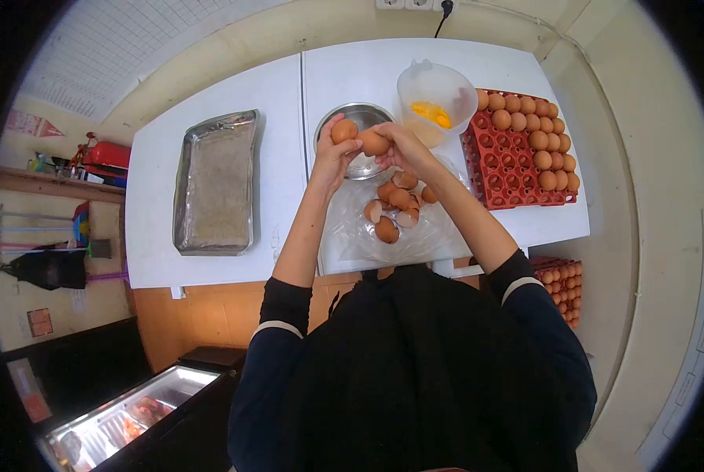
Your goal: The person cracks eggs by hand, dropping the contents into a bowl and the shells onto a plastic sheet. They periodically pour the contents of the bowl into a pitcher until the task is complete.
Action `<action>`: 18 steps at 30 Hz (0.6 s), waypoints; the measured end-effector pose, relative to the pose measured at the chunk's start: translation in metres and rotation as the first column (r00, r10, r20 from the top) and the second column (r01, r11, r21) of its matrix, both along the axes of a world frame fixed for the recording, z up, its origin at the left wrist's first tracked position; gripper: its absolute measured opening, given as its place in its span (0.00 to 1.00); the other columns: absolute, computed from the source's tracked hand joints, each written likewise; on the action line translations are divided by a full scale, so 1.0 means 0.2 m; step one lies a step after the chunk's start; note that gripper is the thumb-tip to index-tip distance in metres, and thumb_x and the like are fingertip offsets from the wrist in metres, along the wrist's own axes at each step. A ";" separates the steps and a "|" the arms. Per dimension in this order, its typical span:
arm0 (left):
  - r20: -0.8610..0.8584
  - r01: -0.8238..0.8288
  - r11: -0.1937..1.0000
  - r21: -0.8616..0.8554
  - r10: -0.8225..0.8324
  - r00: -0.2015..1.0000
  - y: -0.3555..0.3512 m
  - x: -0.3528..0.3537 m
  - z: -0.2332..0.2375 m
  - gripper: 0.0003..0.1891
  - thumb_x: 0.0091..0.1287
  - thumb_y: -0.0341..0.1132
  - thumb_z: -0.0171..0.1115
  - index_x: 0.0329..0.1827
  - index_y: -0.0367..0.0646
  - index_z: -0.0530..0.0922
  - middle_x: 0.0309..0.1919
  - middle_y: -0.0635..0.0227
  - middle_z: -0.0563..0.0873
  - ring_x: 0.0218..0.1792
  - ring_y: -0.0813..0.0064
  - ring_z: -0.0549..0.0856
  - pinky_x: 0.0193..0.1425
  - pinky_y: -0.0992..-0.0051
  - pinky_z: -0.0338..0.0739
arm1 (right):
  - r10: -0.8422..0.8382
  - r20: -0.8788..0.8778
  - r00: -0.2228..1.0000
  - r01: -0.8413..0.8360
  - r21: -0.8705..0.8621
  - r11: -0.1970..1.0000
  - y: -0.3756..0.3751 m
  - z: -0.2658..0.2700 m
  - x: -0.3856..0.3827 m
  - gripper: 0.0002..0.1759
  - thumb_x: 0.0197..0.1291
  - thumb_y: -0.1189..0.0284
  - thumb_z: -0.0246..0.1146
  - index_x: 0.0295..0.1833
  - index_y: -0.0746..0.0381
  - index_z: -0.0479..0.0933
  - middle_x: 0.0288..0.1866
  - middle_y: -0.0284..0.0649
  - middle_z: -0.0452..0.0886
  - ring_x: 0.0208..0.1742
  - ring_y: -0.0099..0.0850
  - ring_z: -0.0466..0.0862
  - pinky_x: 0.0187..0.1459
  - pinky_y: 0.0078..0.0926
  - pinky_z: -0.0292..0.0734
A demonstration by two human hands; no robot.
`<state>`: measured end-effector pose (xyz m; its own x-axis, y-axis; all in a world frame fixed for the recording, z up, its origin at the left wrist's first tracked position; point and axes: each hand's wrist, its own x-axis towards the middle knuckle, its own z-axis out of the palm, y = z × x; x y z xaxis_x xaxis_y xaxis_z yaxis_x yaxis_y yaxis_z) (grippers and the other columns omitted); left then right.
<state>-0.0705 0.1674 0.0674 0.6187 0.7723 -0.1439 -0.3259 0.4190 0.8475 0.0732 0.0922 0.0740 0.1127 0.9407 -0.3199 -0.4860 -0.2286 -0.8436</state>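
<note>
My left hand (333,162) is closed round a brown egg (344,130). Fingers of my right hand (405,147) grip another brown egg (375,143), side by side with the first. Both are above a round metal bowl (321,118), whose inside is partly hidden by my hands. Just behind my right hand stands a translucent plastic jug (456,79) with yellow yolks (432,114) in it. Below my hands, several broken eggshells (399,198) lie heaped on a clear plastic bag (357,236).
A red egg tray (503,169) at the right carries several whole eggs (555,141) along its far and right sides. On the left of the white table (151,197) lies a rectangular metal baking tray (219,189). More stacked eggs (563,287) stand below the table's right end.
</note>
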 end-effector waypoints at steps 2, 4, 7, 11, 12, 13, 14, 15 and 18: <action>-0.002 0.017 1.000 -0.024 -0.017 1.000 0.03 0.00 -0.02 0.33 0.53 0.25 0.60 0.62 0.41 0.54 0.47 0.63 0.71 0.45 0.72 0.76 0.47 0.72 0.75 | 0.067 0.119 0.991 -0.060 -0.060 0.996 0.01 0.03 0.01 0.22 0.54 0.56 0.59 0.42 0.64 0.70 0.28 0.38 0.75 0.18 0.23 0.75 0.20 0.16 0.71; -0.033 0.126 0.989 -0.072 -0.129 0.991 0.07 0.00 -0.05 0.30 0.55 0.26 0.59 0.61 0.40 0.56 0.46 0.63 0.73 0.45 0.73 0.77 0.49 0.73 0.74 | 0.067 0.299 0.952 -0.040 -0.095 0.995 0.06 -0.03 0.02 0.22 0.51 0.55 0.60 0.40 0.64 0.71 0.27 0.37 0.75 0.19 0.22 0.74 0.19 0.15 0.69; -0.050 0.080 0.995 0.064 -0.077 0.996 0.05 0.02 -0.06 0.27 0.57 0.28 0.60 0.59 0.38 0.61 0.46 0.62 0.75 0.43 0.74 0.78 0.46 0.77 0.76 | -0.029 0.557 0.830 0.035 0.000 0.999 0.09 -0.06 0.02 0.23 0.46 0.54 0.64 0.37 0.63 0.74 0.24 0.35 0.74 0.21 0.22 0.74 0.20 0.16 0.68; -0.218 0.154 0.971 0.183 -0.113 0.969 0.07 -0.03 -0.03 0.26 0.56 0.30 0.63 0.57 0.36 0.65 0.46 0.61 0.77 0.42 0.75 0.80 0.43 0.80 0.76 | -0.085 0.776 0.625 -0.095 0.184 0.978 0.12 -0.03 0.07 0.24 0.40 0.56 0.66 0.41 0.61 0.78 0.22 0.36 0.76 0.25 0.25 0.76 0.27 0.21 0.72; -0.251 0.134 0.964 0.229 -0.075 0.965 0.08 -0.03 -0.05 0.25 0.56 0.30 0.63 0.57 0.37 0.67 0.45 0.60 0.78 0.41 0.75 0.80 0.42 0.81 0.77 | -0.084 0.775 0.626 -0.095 0.183 0.979 0.12 -0.03 0.08 0.24 0.40 0.56 0.66 0.41 0.61 0.78 0.22 0.36 0.76 0.25 0.25 0.76 0.27 0.21 0.72; -0.282 0.117 0.954 0.274 -0.036 0.959 0.09 -0.04 -0.07 0.25 0.55 0.30 0.64 0.57 0.37 0.68 0.45 0.60 0.79 0.40 0.75 0.81 0.41 0.82 0.77 | -0.013 0.813 0.582 -0.157 0.128 0.979 0.13 -0.03 0.08 0.26 0.40 0.58 0.66 0.45 0.61 0.77 0.23 0.36 0.77 0.25 0.23 0.76 0.29 0.21 0.71; -0.283 0.118 0.955 0.273 -0.038 0.958 0.09 -0.04 -0.09 0.25 0.55 0.30 0.64 0.57 0.37 0.68 0.45 0.60 0.79 0.40 0.75 0.81 0.41 0.82 0.77 | 0.057 0.845 0.532 -0.215 0.070 0.974 0.13 -0.03 0.09 0.28 0.41 0.59 0.67 0.49 0.61 0.76 0.23 0.35 0.78 0.26 0.21 0.75 0.31 0.21 0.70; -0.296 0.120 0.953 0.280 -0.033 0.955 0.10 -0.04 -0.10 0.25 0.54 0.32 0.66 0.55 0.37 0.70 0.43 0.60 0.80 0.39 0.76 0.81 0.41 0.81 0.76 | 0.057 0.845 0.533 -0.215 0.070 0.974 0.14 -0.03 0.09 0.28 0.41 0.59 0.67 0.49 0.61 0.76 0.23 0.35 0.78 0.26 0.21 0.75 0.31 0.21 0.70; -0.430 0.128 0.896 0.426 0.076 0.900 0.11 -0.04 -0.12 0.23 0.51 0.36 0.68 0.50 0.37 0.75 0.39 0.61 0.82 0.38 0.76 0.81 0.40 0.81 0.76 | 0.080 0.890 0.448 -0.189 0.008 0.982 0.15 -0.05 0.07 0.28 0.35 0.52 0.65 0.47 0.51 0.78 0.28 0.38 0.82 0.29 0.31 0.80 0.33 0.26 0.74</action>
<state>-0.0789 0.1903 0.0438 0.5955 0.8017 -0.0518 0.1144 -0.0208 0.9932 0.0876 0.1219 0.0646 0.1519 0.9877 -0.0381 0.5626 -0.1181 -0.8182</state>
